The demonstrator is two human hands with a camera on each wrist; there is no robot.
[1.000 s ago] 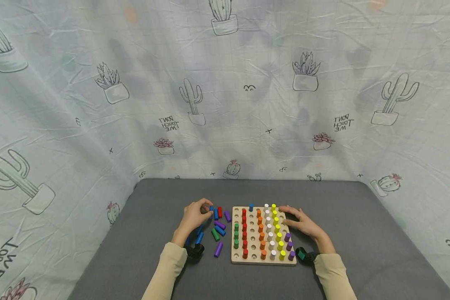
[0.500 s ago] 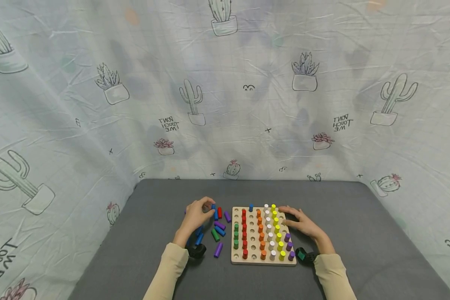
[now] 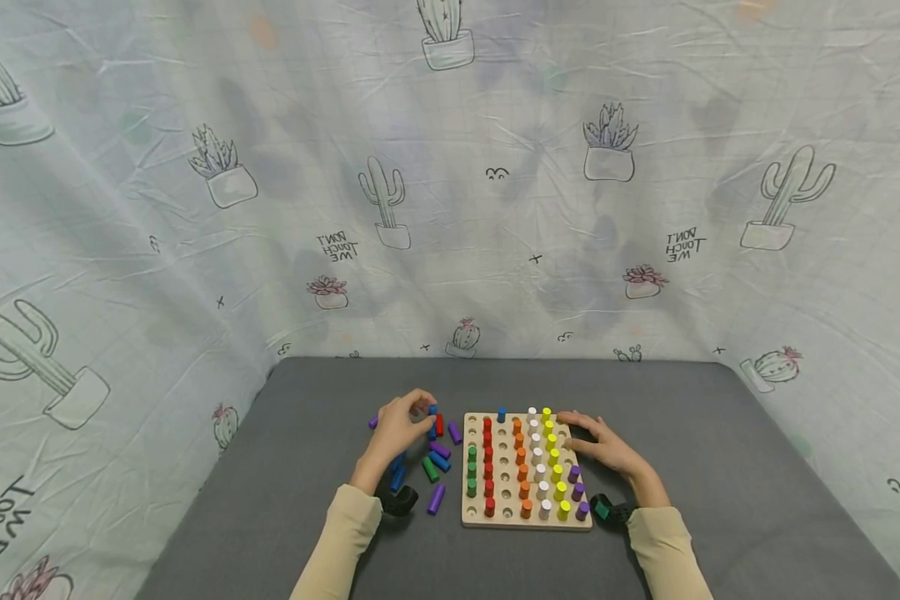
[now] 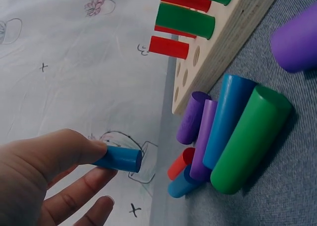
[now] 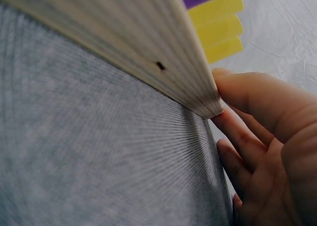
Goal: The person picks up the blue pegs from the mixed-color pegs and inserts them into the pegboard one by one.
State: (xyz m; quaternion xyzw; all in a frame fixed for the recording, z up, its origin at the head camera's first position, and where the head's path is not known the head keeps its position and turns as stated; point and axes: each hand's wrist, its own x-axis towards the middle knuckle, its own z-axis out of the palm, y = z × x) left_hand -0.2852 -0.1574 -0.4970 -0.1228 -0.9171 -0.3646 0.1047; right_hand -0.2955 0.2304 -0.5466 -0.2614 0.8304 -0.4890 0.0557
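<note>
My left hand [image 3: 397,425] pinches a short blue peg [image 4: 124,159] between thumb and fingertips, above the loose pegs left of the board. Its other fingers spread loosely below. The wooden pegboard [image 3: 487,525] bears upright columns of red, orange, white and yellow pegs, plus shorter runs of green and purple. One blue peg [image 3: 502,415] stands at the far end of a column of otherwise bare holes. My right hand [image 3: 607,447] rests at the board's far right corner, fingers extended, the thumb on its top edge and a fingertip at the corner in the right wrist view.
Loose pegs lie on the grey table [image 3: 270,517] left of the board, among them a green peg [image 4: 250,141], a red peg [image 3: 439,425] and several purple and blue ones. A cactus-print cloth [image 3: 450,208] hangs behind the table.
My left hand has lifted the blue peg a little and moved it slightly right, toward the board. The right hand and the board keep their place.
</note>
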